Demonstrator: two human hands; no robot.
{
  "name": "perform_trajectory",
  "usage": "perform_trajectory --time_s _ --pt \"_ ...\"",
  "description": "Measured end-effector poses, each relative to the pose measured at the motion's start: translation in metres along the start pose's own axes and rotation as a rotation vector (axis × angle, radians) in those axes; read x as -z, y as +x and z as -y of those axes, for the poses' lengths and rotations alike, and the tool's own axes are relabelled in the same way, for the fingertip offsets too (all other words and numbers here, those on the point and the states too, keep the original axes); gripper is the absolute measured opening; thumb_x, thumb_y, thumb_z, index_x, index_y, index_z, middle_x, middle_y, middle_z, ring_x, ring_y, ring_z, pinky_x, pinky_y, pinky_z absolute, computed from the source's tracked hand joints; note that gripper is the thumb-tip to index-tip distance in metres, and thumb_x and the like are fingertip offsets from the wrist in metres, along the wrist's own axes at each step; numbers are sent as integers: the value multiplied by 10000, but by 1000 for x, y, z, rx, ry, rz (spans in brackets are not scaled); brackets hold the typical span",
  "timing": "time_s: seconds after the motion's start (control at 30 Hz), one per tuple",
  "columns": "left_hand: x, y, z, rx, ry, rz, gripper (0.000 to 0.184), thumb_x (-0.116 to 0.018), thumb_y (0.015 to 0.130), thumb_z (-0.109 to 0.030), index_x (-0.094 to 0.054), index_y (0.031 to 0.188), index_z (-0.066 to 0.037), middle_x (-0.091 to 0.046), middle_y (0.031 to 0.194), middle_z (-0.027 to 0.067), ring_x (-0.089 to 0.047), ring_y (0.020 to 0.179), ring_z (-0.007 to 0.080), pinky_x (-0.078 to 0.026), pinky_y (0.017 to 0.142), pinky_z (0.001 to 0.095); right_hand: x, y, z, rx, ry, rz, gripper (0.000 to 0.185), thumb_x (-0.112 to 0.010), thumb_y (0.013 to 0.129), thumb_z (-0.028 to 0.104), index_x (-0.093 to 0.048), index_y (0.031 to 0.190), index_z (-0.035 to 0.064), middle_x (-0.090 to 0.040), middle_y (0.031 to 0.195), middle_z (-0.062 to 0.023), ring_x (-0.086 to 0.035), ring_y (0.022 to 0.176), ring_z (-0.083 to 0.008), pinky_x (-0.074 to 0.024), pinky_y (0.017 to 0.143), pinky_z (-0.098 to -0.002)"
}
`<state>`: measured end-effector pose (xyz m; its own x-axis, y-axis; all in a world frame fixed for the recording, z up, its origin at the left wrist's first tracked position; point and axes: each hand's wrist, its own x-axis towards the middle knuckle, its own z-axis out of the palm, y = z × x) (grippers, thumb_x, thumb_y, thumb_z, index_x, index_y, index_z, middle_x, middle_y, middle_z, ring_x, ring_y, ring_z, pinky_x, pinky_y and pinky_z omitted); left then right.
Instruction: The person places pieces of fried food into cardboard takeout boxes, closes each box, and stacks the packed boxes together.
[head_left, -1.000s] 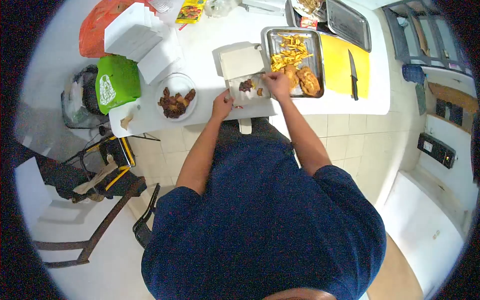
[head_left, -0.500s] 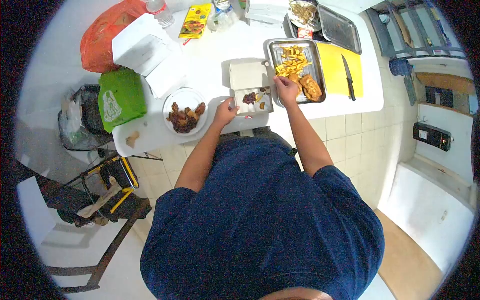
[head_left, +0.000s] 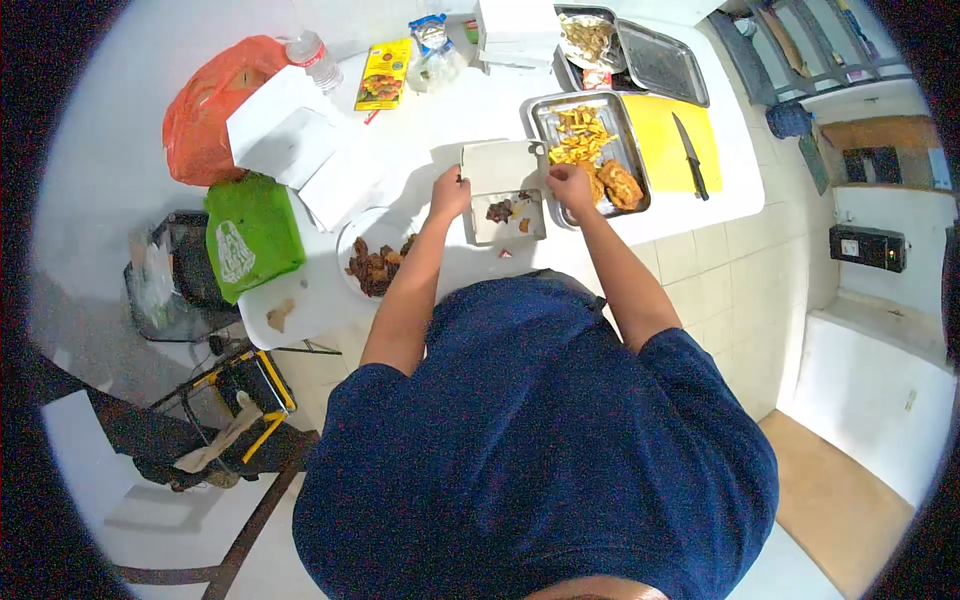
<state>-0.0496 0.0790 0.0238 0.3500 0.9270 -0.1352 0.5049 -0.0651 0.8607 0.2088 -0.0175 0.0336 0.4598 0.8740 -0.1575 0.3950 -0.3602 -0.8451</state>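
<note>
A small cardboard food box (head_left: pixel 482 229) lies with its lid raised on the far side, in front of my body. Dark meat pieces (head_left: pixel 499 211) and a few potato fries (head_left: pixel 524 225) are inside. My left hand (head_left: pixel 452 194) has its fingers curled at the left edge of the lid (head_left: pixel 500 166). At the lid's right edge, my right hand (head_left: pixel 572 190) pinches with thumb and fingers, close to the metal tray (head_left: pixel 634 150). That tray holds fries (head_left: pixel 583 133) and fried golden-brown pieces (head_left: pixel 621 184). My left forearm partly covers a white plate (head_left: pixel 345 243) of browned meat (head_left: pixel 372 268).
A knife (head_left: pixel 690 157) rests on a yellow cutting board (head_left: pixel 660 125) at the right. Behind stand stacked white boxes (head_left: pixel 518 30) and a yellow packet (head_left: pixel 383 75). Left are white cartons (head_left: pixel 283 125), a red plastic bag (head_left: pixel 205 115) and a green bag (head_left: pixel 255 240).
My left hand has moved from the box's near left side up to the lid's left edge. My right hand has shifted from the tray to the lid's right edge. The camera view has tilted slightly.
</note>
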Motion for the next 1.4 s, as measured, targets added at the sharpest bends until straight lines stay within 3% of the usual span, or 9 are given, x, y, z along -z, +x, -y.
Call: perform_trajectory --time_s 0.13,0.23,0.53,0.87,0.97,1.07,1.17,1.27,1.4 --pt "8 -5 -8 19 -88 23 332 -593 801 -50 -595 1133 -33 -666 999 189 -657 926 326 -516 791 386 16 -6 7 165 -137 63 150 -688 750 82 -687 862 -19 -676 708 -87 -633 633 -135 -499 590 -287" --pt "13 -19 -17 -7 -31 17 341 -612 818 -42 -583 1157 -24 -671 1022 161 -667 917 265 -536 783 353 18 -10 9 47 -195 123 146 -686 746 82 -684 860 -8 -676 707 -96 -640 631 -154 -503 599 -304" --pt "9 -52 -17 -67 -250 0 356 -588 814 15 -594 1169 -16 -671 1052 149 -665 893 264 -541 753 345 10 -29 -16 217 -205 19 88 -691 750 58 -647 799 1 -659 688 -117 -651 640 -198 -507 626 -327" --pt "6 -87 -7 -173 -25 33 538 -551 741 60 -577 1259 -80 -614 1068 158 -617 961 282 -516 768 329 3 -45 -44 84 -58 112 140 -632 835 66 -695 929 -16 -692 763 -99 -648 662 -138 -520 588 -275" --pt "-7 -96 12 -299 -16 -21 588 -547 740 63 -536 1308 -88 -614 1084 147 -602 983 272 -512 768 327 -10 -43 -79 -114 199 223 179 -645 846 96 -705 989 7 -682 750 -83 -631 640 -142 -531 588 -296" --pt "-25 -98 39 -224 -174 -126 494 -577 800 -10 -543 1287 -82 -618 1063 126 -624 876 228 -520 699 313 1 -55 -55 -210 291 243 251 -626 897 205 -679 982 -25 -660 784 -67 -626 650 -135 -537 563 -268" --pt "-31 -101 36 446 -589 -102 348 -623 861 -157 -592 1179 -18 -625 930 109 -618 733 181 -518 614 305 15 -63 -18 -403 281 303 358 -688 849 313 -679 960 -27 -636 752 -56 -616 642 -129 -546 563 -270" --pt "-15 -96 13 624 -472 146 397 -675 854 -305 -623 1071 23 -603 791 89 -581 622 155 -503 550 296 19 -69 3 -422 64 371 461 -737 787 410 -682 947 -19 -632 754 -56 -610 633 -129 -553 551 -277" --pt "-11 -101 -15 685 -471 108 464 -752 788 -345 -635 962 69 -583 719 63 -572 624 153 -502 540 307 17 -66 0 -451 21 379 469 -779 747 407 -686 937 -12 -624 749 -56 -598 615 -128 -560 548 -279"
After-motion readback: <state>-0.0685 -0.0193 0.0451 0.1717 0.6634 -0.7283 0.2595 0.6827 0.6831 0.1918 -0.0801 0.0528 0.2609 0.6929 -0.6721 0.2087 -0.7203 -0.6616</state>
